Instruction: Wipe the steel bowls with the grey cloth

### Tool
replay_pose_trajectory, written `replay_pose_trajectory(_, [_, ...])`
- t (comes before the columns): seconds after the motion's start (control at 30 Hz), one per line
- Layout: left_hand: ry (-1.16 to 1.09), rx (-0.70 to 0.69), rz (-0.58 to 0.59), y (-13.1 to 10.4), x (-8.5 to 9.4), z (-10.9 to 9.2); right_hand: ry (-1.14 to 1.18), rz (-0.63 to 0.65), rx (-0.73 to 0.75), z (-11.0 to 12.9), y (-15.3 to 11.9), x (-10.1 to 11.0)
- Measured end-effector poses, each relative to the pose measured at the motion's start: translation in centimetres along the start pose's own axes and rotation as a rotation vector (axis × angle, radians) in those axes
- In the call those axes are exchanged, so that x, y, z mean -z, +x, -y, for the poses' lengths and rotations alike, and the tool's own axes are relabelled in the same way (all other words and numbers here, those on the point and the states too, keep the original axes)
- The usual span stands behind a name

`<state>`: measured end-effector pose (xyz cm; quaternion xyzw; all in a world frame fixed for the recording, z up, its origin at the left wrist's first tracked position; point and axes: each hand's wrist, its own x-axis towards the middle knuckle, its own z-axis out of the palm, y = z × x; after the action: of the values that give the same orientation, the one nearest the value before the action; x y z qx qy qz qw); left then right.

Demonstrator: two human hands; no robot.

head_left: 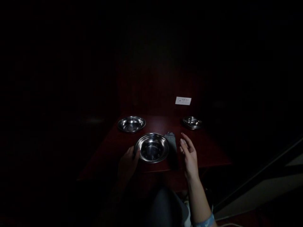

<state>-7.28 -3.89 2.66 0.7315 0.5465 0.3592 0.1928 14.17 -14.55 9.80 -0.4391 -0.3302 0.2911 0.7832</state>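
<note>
My left hand [129,160] grips the left rim of a shiny metal bowl [152,149], thumb over the edge, near the front of the dark red table [156,121]. To the right of that bowl, my right hand [189,153] is raised with its fingers apart and nothing in them. Between the bowl and the right hand lies a folded grey cloth [171,142], partly in shadow. A second metal bowl [131,124] sits at the back left of the table. At the back right is a small stack of metal bowls [192,123].
A white socket panel [183,101] is fixed to the dark red wall behind the table. My knee [163,205] is below the front edge. A pale cable [229,224] runs at the lower right. Deep darkness hides the surroundings.
</note>
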Motion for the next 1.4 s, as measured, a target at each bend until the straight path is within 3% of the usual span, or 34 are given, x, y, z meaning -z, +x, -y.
replay_pose_trajectory(0.23, [0.032, -0.008, -0.010, 0.0, 0.0, 0.0, -0.604, -0.017, 0.210, -5.9, 4.7, 2.5])
replay_pose_trajectory(0.33, [0.116, -0.097, 0.003, 0.1, -0.3, 1.0, -0.894, 0.136, 0.277, -7.9, 5.3, 3.4])
replay_pose_trajectory(0.43, [0.234, -0.196, 0.001, 0.2, -0.8, 2.1, -1.100, 0.290, 0.261, -8.9, 4.8, 4.3])
replay_pose_trajectory(0.57, [0.403, -0.169, 0.040, 0.3, -1.1, 2.5, -1.289, 0.264, 0.244, -8.7, 4.2, 5.1])
replay_pose_trajectory(0.67, [0.449, -0.163, 0.119, 0.5, -1.0, 2.2, -1.333, 0.193, 0.220, -7.6, 4.1, 5.5])
replay_pose_trajectory(0.8, [0.391, -0.160, 0.139, 0.6, -0.8, 1.9, -1.161, -0.096, 0.180, -5.1, 3.7, 5.8])
replay_pose_trajectory(0.9, [0.291, -0.147, 0.115, 0.5, -0.9, 1.9, -0.859, -0.180, 0.365, -2.6, 2.7, 4.9])
replay_pose_trajectory(0.97, [0.213, -0.132, 0.098, 0.4, -1.0, 1.8, -0.767, -0.073, 0.475, -1.3, 1.9, 3.8])
replay_pose_trajectory(1.07, [0.053, -0.022, 0.084, 0.3, -1.6, 1.4, -0.738, 0.126, 0.510, -0.6, 1.0, 2.0])
replay_pose_trajectory(1.23, [-0.300, 0.146, 0.065, 0.5, -2.9, 0.3, -1.019, 0.370, 0.466, -2.9, 0.7, 1.3])
replay_pose_trajectory(1.4, [-0.555, 0.129, -0.008, 0.9, -4.0, -0.7, -1.166, 0.606, 0.514, -4.7, 0.6, 1.8])
